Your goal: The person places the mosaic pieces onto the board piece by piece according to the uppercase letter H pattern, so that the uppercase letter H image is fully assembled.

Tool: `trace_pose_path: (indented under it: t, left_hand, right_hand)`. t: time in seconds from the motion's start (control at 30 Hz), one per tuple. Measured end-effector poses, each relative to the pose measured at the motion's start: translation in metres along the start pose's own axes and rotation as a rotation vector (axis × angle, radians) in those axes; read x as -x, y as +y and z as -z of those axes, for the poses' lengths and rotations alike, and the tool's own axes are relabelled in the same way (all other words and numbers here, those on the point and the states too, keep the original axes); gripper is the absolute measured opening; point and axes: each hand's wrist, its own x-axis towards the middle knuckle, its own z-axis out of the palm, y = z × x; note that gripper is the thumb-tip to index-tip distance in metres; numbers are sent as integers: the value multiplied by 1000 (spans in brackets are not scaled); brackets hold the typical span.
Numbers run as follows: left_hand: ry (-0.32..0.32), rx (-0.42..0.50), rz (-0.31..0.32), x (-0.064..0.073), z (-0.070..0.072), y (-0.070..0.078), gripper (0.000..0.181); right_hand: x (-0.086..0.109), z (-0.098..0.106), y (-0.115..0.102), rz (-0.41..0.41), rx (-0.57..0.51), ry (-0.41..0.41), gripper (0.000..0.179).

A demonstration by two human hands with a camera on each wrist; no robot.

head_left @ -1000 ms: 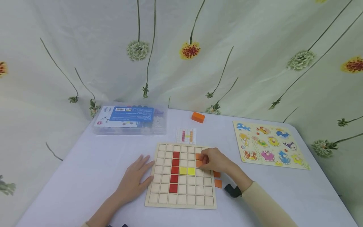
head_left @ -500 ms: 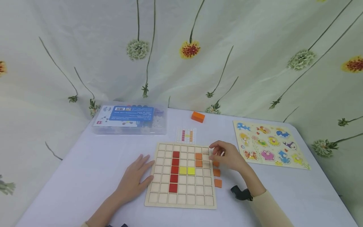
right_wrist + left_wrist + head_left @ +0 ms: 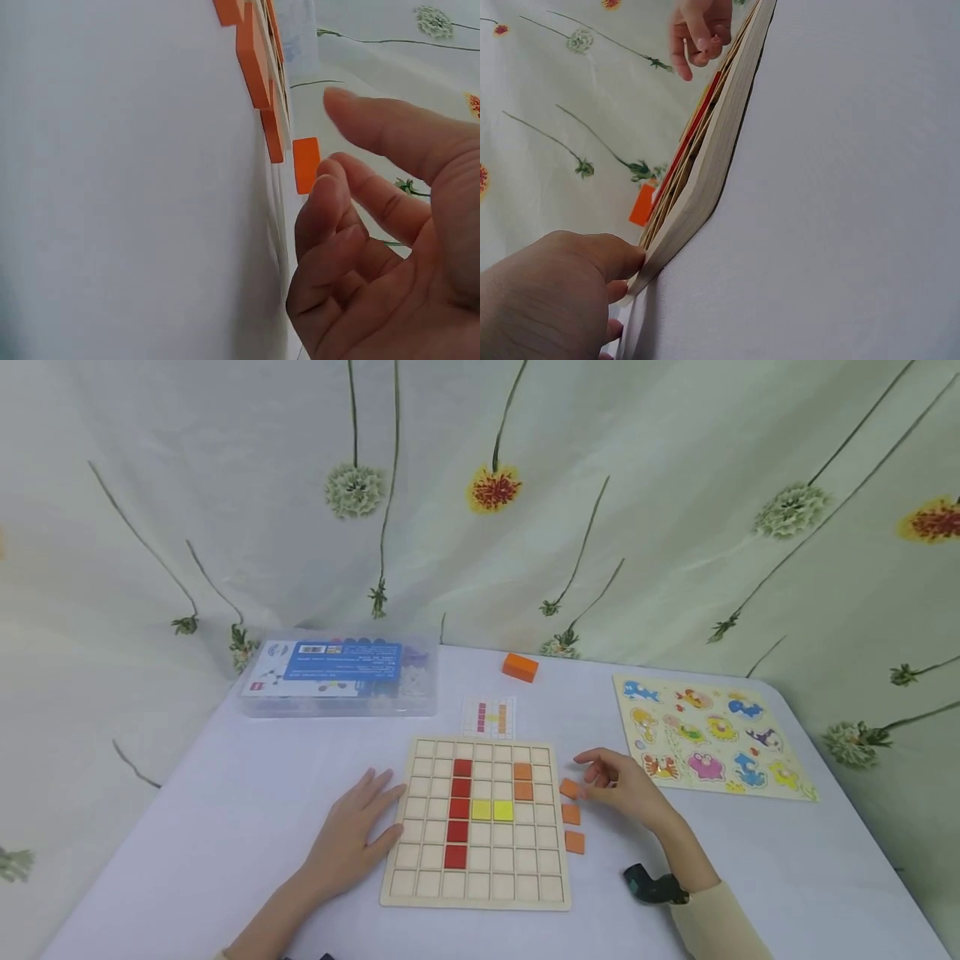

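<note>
A wooden grid board (image 3: 477, 885) lies flat on the table. Set into it are a column of several red tiles (image 3: 459, 808), two yellow tiles (image 3: 503, 810) and two orange tiles (image 3: 522, 791). My left hand (image 3: 352, 827) rests at the board's left edge, fingers extended and touching it. Beyond the right edge lie three loose orange tiles (image 3: 571, 814). Beside the farthest loose tile (image 3: 570, 788) hovers my right hand (image 3: 626, 787), its thumb tip close to it. In the right wrist view the thumb and fingers (image 3: 390, 135) stand apart with nothing between them.
Behind the board lies a small pattern card (image 3: 489, 718). Farther back are an orange block (image 3: 521, 667) and a clear plastic case (image 3: 337, 706) with a blue label. An animal puzzle board (image 3: 716, 743) lies at the right. A flowered cloth (image 3: 660, 585) hangs behind the table.
My right hand has left the orange tiles set in the board and moved right, to the loose tiles. The left hand stays at the board's edge. The head view has shifted slightly.
</note>
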Motion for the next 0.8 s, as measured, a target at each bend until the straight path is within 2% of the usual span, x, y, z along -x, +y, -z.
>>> trace_pose_path:
  t: [0.3, 0.8]
  left_hand:
    - [5, 10, -4, 0, 2, 2, 51]
    - [-6, 17, 1, 1, 1, 0, 51]
  right_hand:
    - [-3, -8, 12, 8, 101, -31, 36]
    - [-4, -11, 16, 26, 124, -21, 30]
